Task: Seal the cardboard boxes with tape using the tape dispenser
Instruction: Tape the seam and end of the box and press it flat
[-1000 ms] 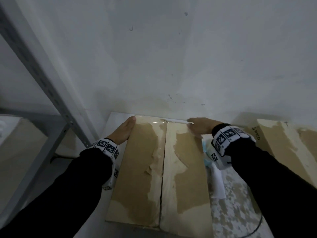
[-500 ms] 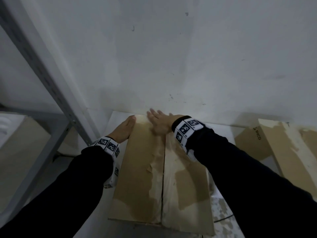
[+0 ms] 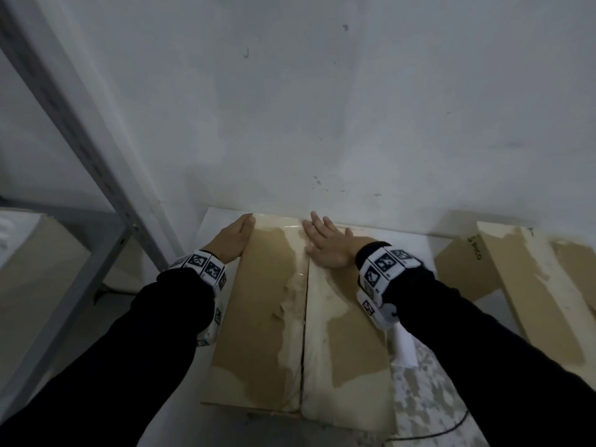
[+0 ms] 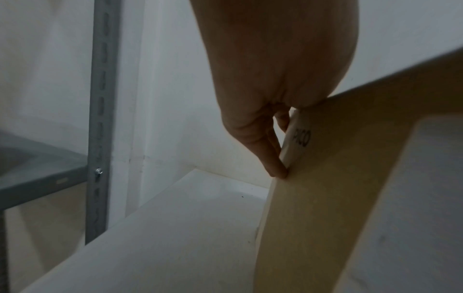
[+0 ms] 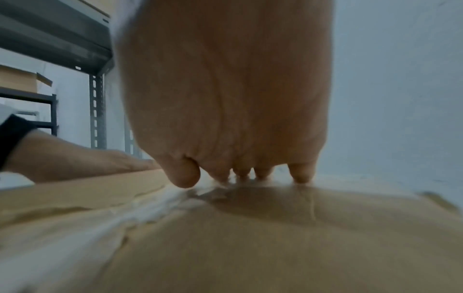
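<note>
A: Where is the cardboard box point(image 3: 258, 317)?

B: On the white table point(image 3: 213, 227), its far end against the grey wall point(image 3: 322, 108). Both top flaps are shut and meet in a centre seam point(image 3: 303, 343), with pale torn patches either side of it.

A: And the right hand point(image 3: 325, 246)?

B: It lies flat on the far end of the box, just right of the seam, fingers point(image 5: 300, 174) straight and slightly spread, tips touching the cardboard. It grasps nothing. A glossy strip of clear tape point(image 3: 290, 224) runs across the far edge under the fingertips.

A: The left hand point(image 3: 230, 241)?

B: It is on the far left corner of the box. In the left wrist view the palm sits at the top edge while the fingers point(image 4: 265, 156) reach down the side wall and press it, near the printed word "PICO". Straight fingers, no real curl around anything.

A: Anything else nearby?

B: A second cardboard box point(image 3: 529, 279) to the right, well apart. A grey metal shelving upright point(image 3: 80, 133) stands to the left. I cannot make out the tape dispenser with certainty.
</note>
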Motion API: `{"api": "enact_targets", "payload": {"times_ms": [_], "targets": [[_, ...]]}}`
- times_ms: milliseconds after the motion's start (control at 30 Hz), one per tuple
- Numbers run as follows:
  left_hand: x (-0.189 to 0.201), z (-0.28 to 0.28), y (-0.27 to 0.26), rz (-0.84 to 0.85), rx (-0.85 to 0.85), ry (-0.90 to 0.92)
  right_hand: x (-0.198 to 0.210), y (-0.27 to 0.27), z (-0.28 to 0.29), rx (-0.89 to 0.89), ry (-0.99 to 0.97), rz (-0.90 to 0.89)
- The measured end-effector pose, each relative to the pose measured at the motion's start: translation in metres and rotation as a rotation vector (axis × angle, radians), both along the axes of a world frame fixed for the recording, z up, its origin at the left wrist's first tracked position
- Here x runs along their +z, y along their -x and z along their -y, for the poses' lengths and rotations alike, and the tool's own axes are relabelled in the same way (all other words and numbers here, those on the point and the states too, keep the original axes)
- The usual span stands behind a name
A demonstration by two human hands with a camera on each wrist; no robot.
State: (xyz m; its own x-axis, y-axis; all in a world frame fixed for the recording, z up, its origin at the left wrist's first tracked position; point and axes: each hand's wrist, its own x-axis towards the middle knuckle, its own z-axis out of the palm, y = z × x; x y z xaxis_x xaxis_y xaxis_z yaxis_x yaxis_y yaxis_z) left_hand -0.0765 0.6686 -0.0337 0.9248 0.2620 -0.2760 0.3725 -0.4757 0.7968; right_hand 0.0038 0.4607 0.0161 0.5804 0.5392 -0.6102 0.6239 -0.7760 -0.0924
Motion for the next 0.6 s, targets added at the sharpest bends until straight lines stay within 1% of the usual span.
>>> {"api": "enact_targets", "payload": {"times_ms": [67, 133, 200, 300, 333, 500, 600], "targets": [[0.003, 0.002, -0.004, -0.012, 0.005, -0.01, 0.002, 0.0, -0.002, -0.023, -0.03, -0.015], [0.004, 0.002, -0.005, -0.016, 0.007, -0.014, 0.015, -0.002, -0.001, -0.049, -0.103, -0.08], [0.001, -0.002, -0.003, -0.007, 0.007, 0.002, 0.025, -0.006, 0.011, -0.1, -0.16, -0.121], [-0.008, -0.007, 0.001, 0.012, 0.003, 0.041, 0.018, -0.012, 0.04, -0.154, -0.074, -0.014], [-0.008, -0.007, 0.001, 0.01, 0.002, 0.038, 0.013, -0.014, 0.048, -0.165, -0.066, -0.006], [0.006, 0.006, 0.006, 0.011, 0.005, 0.002, 0.002, -0.013, 0.06, -0.186, -0.209, -0.023], [0.015, 0.015, 0.026, -0.02, -0.061, -0.053, -0.001, 0.0, 0.065, -0.163, -0.22, 0.086]]}}
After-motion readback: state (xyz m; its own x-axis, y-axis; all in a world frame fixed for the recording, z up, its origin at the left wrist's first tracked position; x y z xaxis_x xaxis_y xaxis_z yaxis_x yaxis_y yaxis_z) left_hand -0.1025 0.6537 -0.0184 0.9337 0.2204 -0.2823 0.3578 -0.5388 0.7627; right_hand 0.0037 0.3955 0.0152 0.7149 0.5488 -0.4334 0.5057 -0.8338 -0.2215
